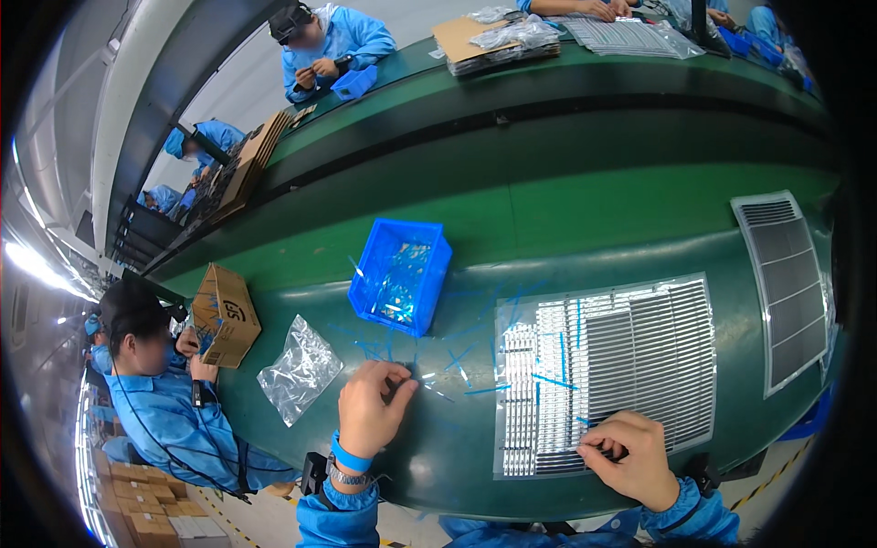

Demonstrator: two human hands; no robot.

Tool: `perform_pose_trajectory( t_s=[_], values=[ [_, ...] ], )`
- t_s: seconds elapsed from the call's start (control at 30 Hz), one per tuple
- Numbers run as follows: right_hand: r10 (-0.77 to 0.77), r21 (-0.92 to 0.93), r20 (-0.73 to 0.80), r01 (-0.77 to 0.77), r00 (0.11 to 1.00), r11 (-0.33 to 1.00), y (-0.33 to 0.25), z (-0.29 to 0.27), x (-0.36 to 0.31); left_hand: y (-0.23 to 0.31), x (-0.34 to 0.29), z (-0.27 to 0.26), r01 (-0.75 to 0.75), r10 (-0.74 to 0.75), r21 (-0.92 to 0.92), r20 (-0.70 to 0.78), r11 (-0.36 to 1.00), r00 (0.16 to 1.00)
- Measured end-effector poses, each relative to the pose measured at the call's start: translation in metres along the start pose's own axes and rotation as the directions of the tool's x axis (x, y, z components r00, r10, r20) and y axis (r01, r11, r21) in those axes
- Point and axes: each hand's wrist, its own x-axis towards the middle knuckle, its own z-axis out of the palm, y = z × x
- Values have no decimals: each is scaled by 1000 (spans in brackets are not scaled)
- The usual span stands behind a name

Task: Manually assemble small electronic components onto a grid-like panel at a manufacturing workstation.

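Observation:
A clear sheet point(650, 365) with rows of thin dark and silvery strips lies on the green table in front of me. My right hand point(632, 454) is over its lower part, thumb and fingers pinched close to the rows; what they grip is hidden. Beside the fingertips is a short blue strip point(585, 421). My left hand point(373, 408) hovers left of the sheet with its fingers curled into a pinch, and anything in it is too small to make out. Loose blue strips point(459, 357) and small clear slivers are scattered between that hand and the sheet.
Beyond my left hand stands a blue bin point(363, 290) with small shiny pieces inside. A crumpled clear bag point(300, 370) lies to its left, near a cardboard box point(227, 315) where another person works. More striped sheets point(787, 288) lie at the far right. A raised green ledge point(548, 146) runs behind.

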Motion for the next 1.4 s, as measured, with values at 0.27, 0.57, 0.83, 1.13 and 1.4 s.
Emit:
perform_pose_trajectory(
  t_s=[0.27, 0.57, 0.83, 1.13, 1.4],
  values=[
    [-13, -10, -11, 13, 1000, 1000, 1, 1, 0, 7, -3, 5, -2, 2, 80, 3, 997, 1000],
    [-21, 9, -4, 22, 1000, 1000, 5, 0, 0, 2, -1, 9, -178, 177, 107, 17, 978, 984],
    [-19, 119, -50, 25, 999, 993, -1, -7, -2, 22, 5, -4, -185, 184, -8, -22, 983, 983],
    [-39, 131, -75, 49, 996, 990, 4, -6, -4, 28, 21, 22, -256, 268, 190, -44, 948, 962],
    [-28, 106, -44, 32, 999, 994, 5, -5, -3, 23, 18, 21, -146, 165, 238, -62, 960, 984]
  ],
)
